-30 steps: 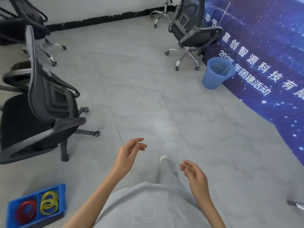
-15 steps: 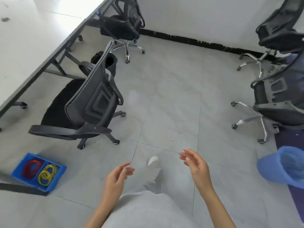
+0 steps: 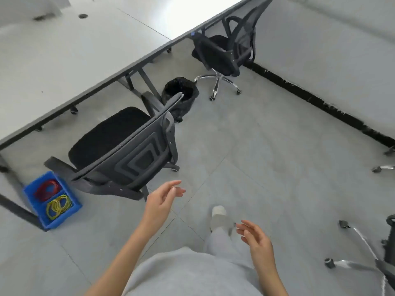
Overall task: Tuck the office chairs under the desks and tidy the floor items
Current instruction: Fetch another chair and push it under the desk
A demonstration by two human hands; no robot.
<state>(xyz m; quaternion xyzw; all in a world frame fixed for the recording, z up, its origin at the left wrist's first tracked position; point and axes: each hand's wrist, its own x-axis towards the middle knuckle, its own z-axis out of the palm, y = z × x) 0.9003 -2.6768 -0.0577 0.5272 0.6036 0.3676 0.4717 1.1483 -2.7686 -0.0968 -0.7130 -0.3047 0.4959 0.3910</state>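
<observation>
Both hands empty, left hand point(image 3: 162, 200) and right hand point(image 3: 255, 238) fingers loosely spread; nearest chair point(image 3: 119, 150) untucked beside desk point(image 3: 64, 60); if pushed askew, blue tray point(image 3: 32, 190) may be struck

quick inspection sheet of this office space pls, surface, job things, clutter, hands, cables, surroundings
surface: grey tiled floor; white desk top on black legs, bare where seen.
job's things: near black mesh office chair stands out from the desk, seat not tucked under; far black mesh office chair sits at the desk edge, partly under.
clutter: blue plastic bin of red and yellow rubber bands on the floor by a desk leg; black waste bin beside the near chair.
grippers: left hand open, empty, close to the near chair's back; right hand open, empty.
cables: nothing seen.
surroundings: white wall with black skirting; chrome chair base at right edge.
</observation>
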